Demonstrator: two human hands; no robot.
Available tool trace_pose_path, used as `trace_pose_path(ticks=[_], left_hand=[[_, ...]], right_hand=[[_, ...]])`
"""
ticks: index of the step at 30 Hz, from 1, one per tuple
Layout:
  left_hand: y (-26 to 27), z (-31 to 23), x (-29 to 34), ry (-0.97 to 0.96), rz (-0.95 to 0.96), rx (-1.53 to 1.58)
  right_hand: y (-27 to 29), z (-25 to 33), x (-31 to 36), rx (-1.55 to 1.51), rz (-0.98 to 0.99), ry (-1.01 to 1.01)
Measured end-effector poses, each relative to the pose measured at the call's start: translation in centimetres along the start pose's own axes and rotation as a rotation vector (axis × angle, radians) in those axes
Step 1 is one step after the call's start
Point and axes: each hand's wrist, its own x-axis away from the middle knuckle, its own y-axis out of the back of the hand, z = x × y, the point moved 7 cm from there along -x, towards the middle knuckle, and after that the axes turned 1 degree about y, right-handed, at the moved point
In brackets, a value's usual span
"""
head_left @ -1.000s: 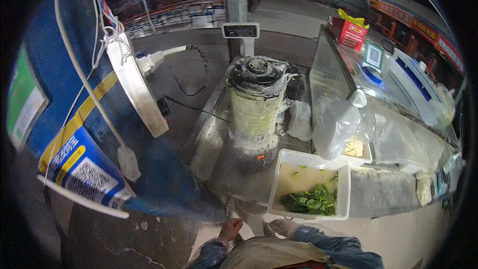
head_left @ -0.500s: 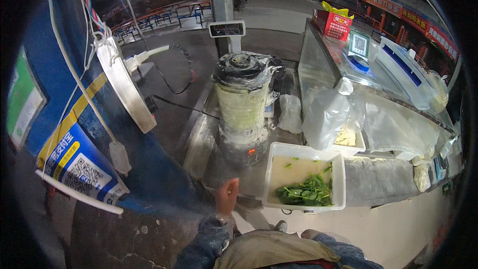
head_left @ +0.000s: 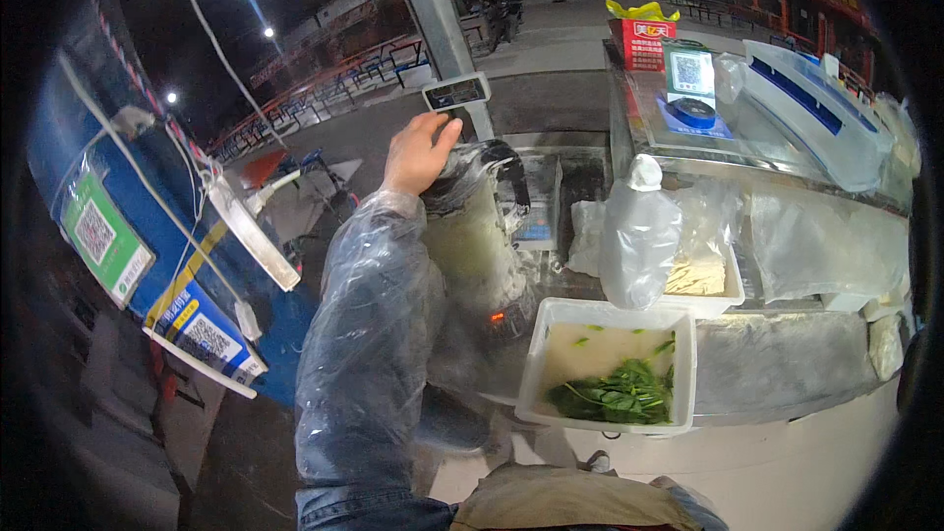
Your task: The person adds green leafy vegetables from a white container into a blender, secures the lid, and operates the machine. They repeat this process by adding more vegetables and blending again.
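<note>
The blender [head_left: 479, 236] stands upright on the steel counter [head_left: 787, 364], at its left end, with a dark lid on top and a pale greenish mix in its jar; a small red light glows at its base. Your left hand [head_left: 418, 152] lies on the lid's left edge, palm down, fingers curled loosely over the rim, resting on it more than gripping it. Just to the right of the base sits a white tub [head_left: 551, 354] with cloudy liquid and green leaves [head_left: 619, 395] heaped in its near corner. Behind the tub a knotted clear plastic bag [head_left: 637, 236] stands upright, touching a shallow white tray [head_left: 723, 290] of pale food. Further back, a small scale [head_left: 536, 202] sits close behind the blender, and a red box [head_left: 641, 39] stands at the far end of the glass-topped case. A steel post [head_left: 433, 20] rises right behind your hand. Your left arm reaches up and forward from the lower edge, wrapped in a clear plastic sleeve [head_left: 369, 334] that hides the blender's left side. Your right hand is out of view.
</note>
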Motion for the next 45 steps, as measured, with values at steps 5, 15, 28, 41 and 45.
trace_pose_path(ticks=[5, 15, 28, 41, 45], left_hand=[[-5.4, 2.8, -0.9, 0.144, 0.352, -0.235], [-6.9, 3.7, -0.7, 0.175, 0.504, -0.192], [-7.5, 4.3, -1.1, 0.147, 0.425, -0.166], [-7.5, 4.3, -1.6, 0.109, 0.461, -0.173], [-7.9, 4.7, -1.5, 0.074, 0.415, -0.131]], right_hand=[[-5.7, -4.8, -1.7, -0.157, -0.029, -0.051], [-14.5, -9.6, -4.2, -0.227, -0.001, -0.035], [-2.4, 6.4, 4.0, -0.125, -0.145, -0.282], [-3.1, 8.4, 6.4, -0.226, -0.049, -0.325], [-2.3, 10.7, 7.9, -0.106, -0.009, -0.245]])
